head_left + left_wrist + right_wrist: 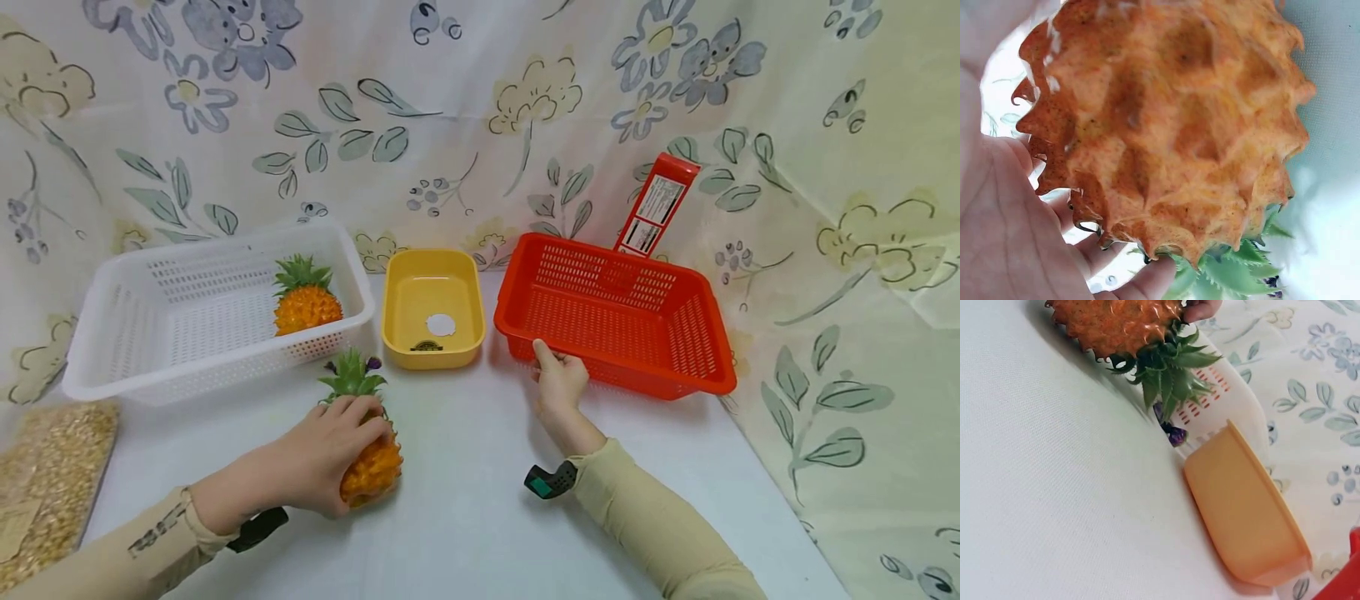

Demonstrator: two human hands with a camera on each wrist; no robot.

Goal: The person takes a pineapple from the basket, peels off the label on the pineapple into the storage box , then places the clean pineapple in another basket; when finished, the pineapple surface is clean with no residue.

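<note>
An orange spiky pineapple [373, 471] with a green leafy crown lies on the white table, and my left hand [330, 450] grips it from above. Its knobbly skin fills the left wrist view, with the palm and fingertips around its side. Small dark purple pieces [1177, 436] show by the crown. At the red basket [622, 375], my right hand [561, 385] holds the front left side, thumb up at the rim and fingers curled below. A second pineapple [306, 308] sits in the right end of the white basket [217, 354].
A yellow tub [433, 358] stands between the two baskets. Behind the red basket a red labelled strip [660, 204] leans on the floral cloth [450, 108]. A bag of yellowish grains [56, 475] lies at the table's left edge.
</note>
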